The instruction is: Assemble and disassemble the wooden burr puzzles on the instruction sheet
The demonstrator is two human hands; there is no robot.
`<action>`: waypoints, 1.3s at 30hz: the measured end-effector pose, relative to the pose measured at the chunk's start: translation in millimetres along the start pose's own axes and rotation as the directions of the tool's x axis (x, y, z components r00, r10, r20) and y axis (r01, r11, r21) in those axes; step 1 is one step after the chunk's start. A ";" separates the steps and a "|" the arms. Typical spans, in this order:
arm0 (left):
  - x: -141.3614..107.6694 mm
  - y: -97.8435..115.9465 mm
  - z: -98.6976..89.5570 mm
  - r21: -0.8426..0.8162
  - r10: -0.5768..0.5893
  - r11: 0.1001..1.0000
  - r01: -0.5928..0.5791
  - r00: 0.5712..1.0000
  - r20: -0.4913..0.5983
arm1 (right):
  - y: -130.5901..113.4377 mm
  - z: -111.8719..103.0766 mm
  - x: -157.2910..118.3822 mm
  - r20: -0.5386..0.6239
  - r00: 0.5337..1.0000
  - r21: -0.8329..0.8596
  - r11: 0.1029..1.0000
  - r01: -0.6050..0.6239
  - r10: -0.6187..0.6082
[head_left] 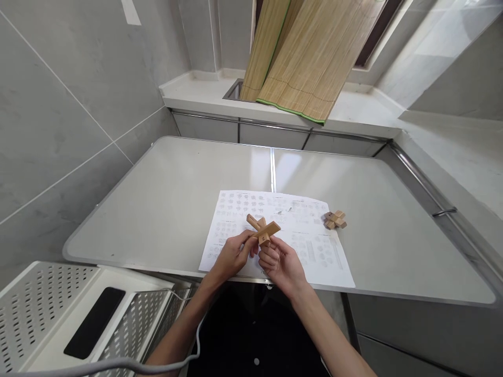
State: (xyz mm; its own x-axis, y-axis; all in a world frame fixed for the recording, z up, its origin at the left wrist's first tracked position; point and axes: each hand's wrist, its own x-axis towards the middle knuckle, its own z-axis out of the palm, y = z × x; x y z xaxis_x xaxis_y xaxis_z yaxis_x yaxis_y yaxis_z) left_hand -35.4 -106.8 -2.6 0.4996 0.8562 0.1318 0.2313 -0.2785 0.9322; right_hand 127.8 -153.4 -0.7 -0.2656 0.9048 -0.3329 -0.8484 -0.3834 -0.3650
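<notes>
A wooden interlocking puzzle (263,230) of crossed sticks is held between my two hands, just above a printed sheet. One stick end facing me bears the number 2. My left hand (236,255) is closed, its thumb and fingers pinching the puzzle from the left. My right hand (283,262) grips it from the right and below, fingers curled under it. A second wooden puzzle (335,220), a compact star-like burr, rests at the right edge of the paper. The white sheet (306,230) carries many small printed diagrams, too fine to read.
The light folding table (168,209) has a metal seam down its middle. Behind it, a bamboo mat (302,57) hangs over a counter with a sink (234,90). A black phone-like slab (95,322) lies on a white perforated rack at lower left, near a grey cable (133,365).
</notes>
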 end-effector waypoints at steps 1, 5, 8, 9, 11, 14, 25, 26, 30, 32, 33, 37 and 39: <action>-0.7 0.5 0.3 0.002 0.008 1.000 -0.008 1.000 0.013 | 0.2 -1.0 0.3 -0.009 1.000 0.000 1.000 0.013 -0.013; -1.7 2.3 0.6 -0.042 0.024 0.999 -0.022 0.999 0.040 | -3.1 -4.2 -0.6 -0.041 0.994 -0.100 0.990 0.095 -0.100; -0.5 2.9 0.3 -0.077 0.017 0.997 -0.015 0.999 0.037 | -7.4 -4.9 -2.8 -0.080 0.977 -0.230 0.958 0.173 -0.196; 0.1 3.1 0.0 -0.080 0.018 0.997 -0.015 0.999 0.041 | -8.4 -4.9 -3.3 -0.091 0.973 -0.247 0.952 0.183 -0.210; 0.9 3.6 -0.8 -0.093 0.025 0.996 -0.019 0.998 0.065 | -9.6 -4.8 -3.5 -0.103 0.973 -0.224 0.958 0.178 -0.205; 1.0 5.3 -2.3 -0.129 0.035 0.991 -0.019 0.991 0.128 | -12.4 -5.8 -2.2 -0.110 0.975 -0.138 0.974 0.177 -0.192; 7.2 7.3 -13.2 0.003 -0.099 0.995 0.101 0.978 -0.183 | -39.0 -34.5 -11.1 -0.191 0.801 -0.543 0.741 0.395 -0.567; 10.5 6.9 -18.7 0.055 -0.101 0.992 0.115 0.971 -0.217 | -37.4 -38.4 -12.0 -0.191 0.777 -0.597 0.699 0.393 -0.600; 30.0 3.8 -47.1 0.361 -0.134 0.896 0.258 0.933 -0.333 | -27.6 -48.1 -11.9 -0.169 0.735 -0.702 0.604 0.378 -0.657; 41.3 0.3 -60.4 0.475 -0.141 0.817 0.328 0.912 -0.386 | -24.2 -48.8 -10.8 -0.141 0.733 -0.736 0.565 0.372 -0.666; 46.6 -1.9 -65.9 0.497 -0.140 0.798 0.341 0.907 -0.398 | -23.2 -48.5 -10.4 -0.130 0.731 -0.749 0.549 0.370 -0.670; 63.1 -13.9 -78.5 0.588 -0.100 0.723 0.364 0.897 -0.432 | -22.4 -46.8 -10.4 -0.117 0.729 -0.751 0.541 0.380 -0.675; 68.1 -21.0 -80.8 0.634 -0.067 0.690 0.350 0.902 -0.426 | -22.5 -46.5 -10.7 -0.121 0.727 -0.725 0.560 0.401 -0.676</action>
State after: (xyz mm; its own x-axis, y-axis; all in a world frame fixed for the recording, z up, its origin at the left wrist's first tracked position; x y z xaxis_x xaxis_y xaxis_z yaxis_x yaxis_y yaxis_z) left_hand -73.7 -7.5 14.0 0.0795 0.9764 0.2006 0.8637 -0.1679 0.4753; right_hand 171.0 -163.1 -29.4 0.4360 0.8943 -0.1004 -0.2499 0.0131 -0.9682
